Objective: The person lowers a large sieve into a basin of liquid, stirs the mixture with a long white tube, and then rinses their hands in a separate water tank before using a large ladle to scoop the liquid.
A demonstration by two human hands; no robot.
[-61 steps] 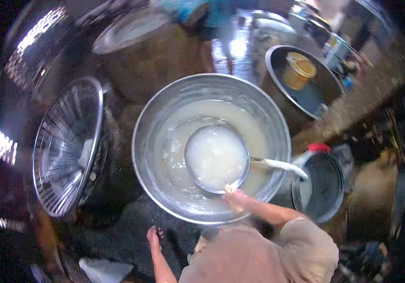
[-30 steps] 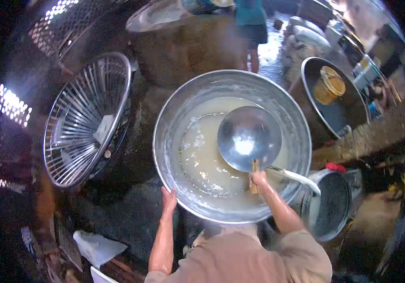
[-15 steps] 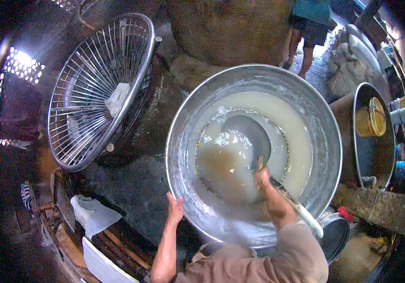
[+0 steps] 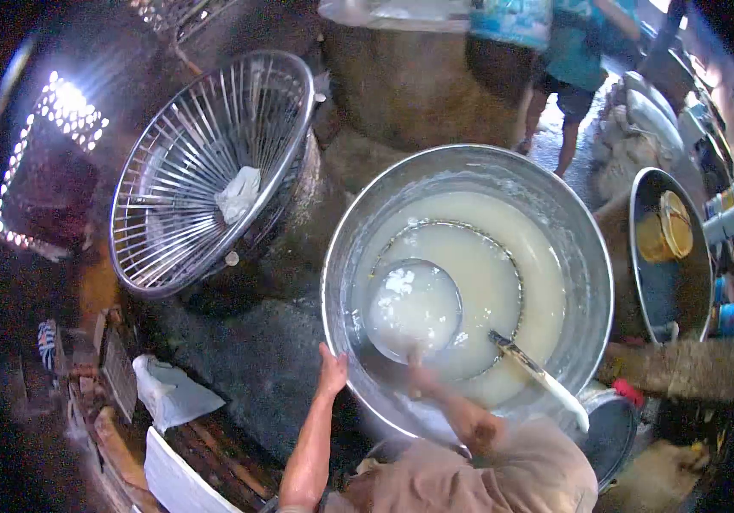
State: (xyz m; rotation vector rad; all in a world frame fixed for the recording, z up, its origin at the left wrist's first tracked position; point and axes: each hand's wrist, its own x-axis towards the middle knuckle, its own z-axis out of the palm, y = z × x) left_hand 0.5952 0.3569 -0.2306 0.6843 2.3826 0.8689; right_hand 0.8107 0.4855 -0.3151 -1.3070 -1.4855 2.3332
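Observation:
A large round metal vat (image 4: 596, 256) of cloudy whitish liquid (image 4: 478, 299) stands before me. My left hand (image 4: 332, 371) grips its rim at the near left. My right hand (image 4: 419, 376), smeared by motion, is closed at the near edge of a round scoop (image 4: 414, 309). The scoop's bowl is full of the liquid and lies at the left of the vat. A thin dark ring shows in the liquid around the middle. One long stick with a pale end (image 4: 546, 386) leans over the vat's near right side, untouched by either hand.
On the left a big slatted metal basket (image 4: 204, 171) stands tilted, a white cloth (image 4: 238, 195) inside. A second vat (image 4: 670, 256) with a yellow bucket (image 4: 676, 227) is at right. Another person (image 4: 574, 77) stands at the back. White cloth (image 4: 174, 393) lies near left.
My right hand has swung the scoop left and toward me, and its bowl now shows full of liquid. My left hand stays on the rim. The view has shifted slightly.

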